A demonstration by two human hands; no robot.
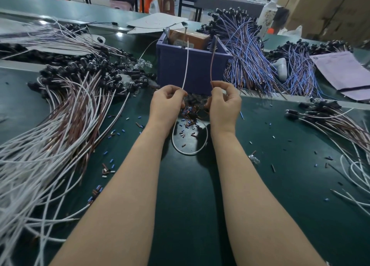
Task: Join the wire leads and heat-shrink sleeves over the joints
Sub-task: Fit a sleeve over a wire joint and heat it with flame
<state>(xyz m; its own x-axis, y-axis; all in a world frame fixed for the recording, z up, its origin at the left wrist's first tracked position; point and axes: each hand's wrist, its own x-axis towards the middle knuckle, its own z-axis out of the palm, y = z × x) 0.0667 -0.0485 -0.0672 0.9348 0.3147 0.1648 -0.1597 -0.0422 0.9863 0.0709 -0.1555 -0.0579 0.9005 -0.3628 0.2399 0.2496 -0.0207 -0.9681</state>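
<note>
A white loop (pixel 189 153) lies on the mat (pixel 260 185) between the wrists. Just beyond it, over a heap of sleeves (pixel 190 118), the left hand (pixel 168 103) pinches a white wire (pixel 186 65) and the right hand (pixel 224 105) pinches a brown wire (pixel 213 65), both wires rising upright. Behind stands a bin (pixel 172 69).

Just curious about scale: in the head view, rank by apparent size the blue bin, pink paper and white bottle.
1. blue bin
2. pink paper, partly cropped
3. white bottle, farther back, so its true size is unsure
</note>
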